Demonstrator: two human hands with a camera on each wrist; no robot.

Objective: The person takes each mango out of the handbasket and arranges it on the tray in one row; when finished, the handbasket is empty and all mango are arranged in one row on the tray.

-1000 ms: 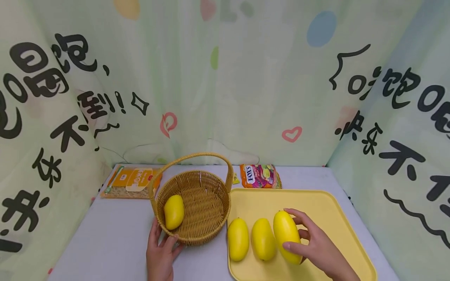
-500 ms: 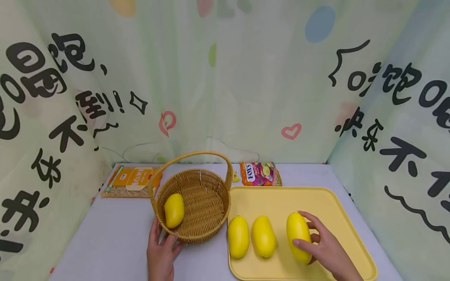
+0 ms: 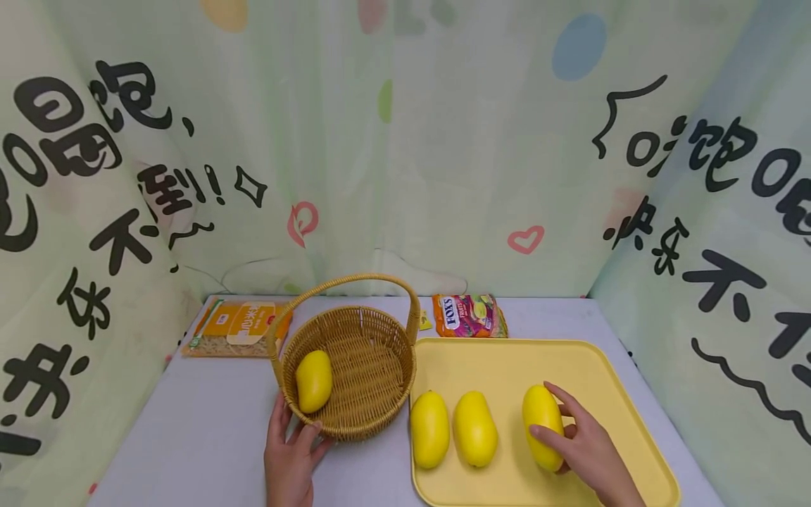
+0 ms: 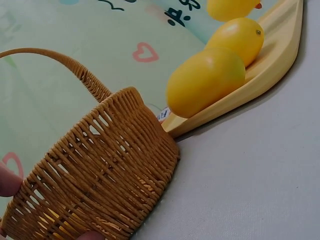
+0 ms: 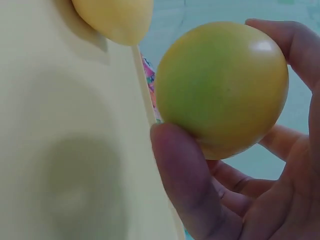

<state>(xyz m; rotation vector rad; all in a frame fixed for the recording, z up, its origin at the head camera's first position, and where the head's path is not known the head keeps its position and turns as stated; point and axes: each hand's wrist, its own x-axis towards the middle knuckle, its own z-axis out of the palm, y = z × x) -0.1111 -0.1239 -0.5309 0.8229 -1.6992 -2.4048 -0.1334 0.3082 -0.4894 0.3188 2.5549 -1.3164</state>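
My right hand (image 3: 592,447) grips a yellow mango (image 3: 543,428) between thumb and fingers over the right part of the yellow tray (image 3: 589,366). The right wrist view shows this mango (image 5: 220,90) with a greenish patch, apart from the tray, its shadow below. Two more mangoes lie side by side on the tray: a left one (image 3: 430,429) and a right one (image 3: 476,429). My left hand (image 3: 291,458) holds the near left side of a wicker basket (image 3: 361,422), thumb at the front and fingers along the side. Inside, one mango (image 3: 314,382) leans against the left wall.
An orange bag of grain (image 3: 237,329) lies behind the basket on the left. A purple and orange Fox's candy bag (image 3: 470,317) sits behind the tray. The basket's arched handle (image 3: 355,279) stands up. Printed curtains (image 3: 443,176) enclose the table.
My right hand has moved to the right with its mango, away from the two on the tray, slowing in the last half second. The left hand and basket stay put.
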